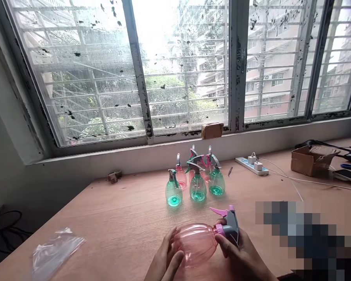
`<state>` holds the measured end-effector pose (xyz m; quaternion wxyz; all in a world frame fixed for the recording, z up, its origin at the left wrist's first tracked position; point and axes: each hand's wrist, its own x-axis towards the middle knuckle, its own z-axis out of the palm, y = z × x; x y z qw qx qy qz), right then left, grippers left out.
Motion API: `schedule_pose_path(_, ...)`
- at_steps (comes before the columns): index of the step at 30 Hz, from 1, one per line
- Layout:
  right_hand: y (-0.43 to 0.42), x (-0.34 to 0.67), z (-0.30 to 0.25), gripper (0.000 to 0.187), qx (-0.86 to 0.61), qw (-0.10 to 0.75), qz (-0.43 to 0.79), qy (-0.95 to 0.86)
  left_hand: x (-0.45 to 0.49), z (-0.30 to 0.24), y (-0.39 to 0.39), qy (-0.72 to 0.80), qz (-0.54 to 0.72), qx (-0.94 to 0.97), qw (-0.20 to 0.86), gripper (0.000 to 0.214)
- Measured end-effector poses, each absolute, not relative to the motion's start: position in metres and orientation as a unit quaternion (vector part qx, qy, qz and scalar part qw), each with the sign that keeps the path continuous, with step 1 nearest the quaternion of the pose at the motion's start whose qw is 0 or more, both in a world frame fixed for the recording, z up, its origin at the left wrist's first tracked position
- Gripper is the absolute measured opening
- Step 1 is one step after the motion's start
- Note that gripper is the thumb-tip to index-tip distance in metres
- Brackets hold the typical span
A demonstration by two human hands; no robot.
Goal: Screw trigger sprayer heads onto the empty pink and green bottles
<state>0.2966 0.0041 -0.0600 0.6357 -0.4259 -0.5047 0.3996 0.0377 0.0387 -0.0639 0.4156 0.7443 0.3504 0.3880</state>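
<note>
A clear pink spray bottle (195,242) lies sideways between my hands, its base to the left. My left hand (167,255) is wrapped around the base end. At the other end, my right hand (236,248) grips the neck by the pink collar (219,229) and the grey spray head (232,226). The pink trigger (219,211) points up and away from me. Beyond my hands, green spray bottles (198,189) and pink spray bottles (180,176) stand upright in a cluster on the table, some partly hidden behind others.
A clear plastic bag (58,251) lies at the front left. Near the windowsill are a power strip (253,166) with plugs and cables, and a cardboard box (307,162). A brown block (212,130) rests on the sill. The lower right is pixelated.
</note>
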Motion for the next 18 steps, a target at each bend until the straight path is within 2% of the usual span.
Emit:
schedule_pose_path(6,0.0060,0.2967,-0.0601,0.047,-0.436,0.632,0.388,-0.509,0.0308,-0.0597,0.0393,0.350,0.395,0.801,0.284,0.073)
schedule_pose_path(8,0.0059,0.2972,-0.0606,0.045,-0.435,0.629,0.388,-0.514,0.0305,-0.0610,0.0390,0.358,0.413,0.792,0.270,0.079)
schedule_pose_path(14,0.0031,0.2960,-0.0608,0.047,-0.411,0.629,0.401,-0.524,0.0343,-0.0650,0.0405,0.376,0.388,0.743,0.395,0.071)
schedule_pose_path(18,0.0029,0.2962,-0.0607,0.047,-0.410,0.619,0.407,-0.532,0.0359,-0.0607,0.0400,0.362,0.359,0.752,0.417,0.071)
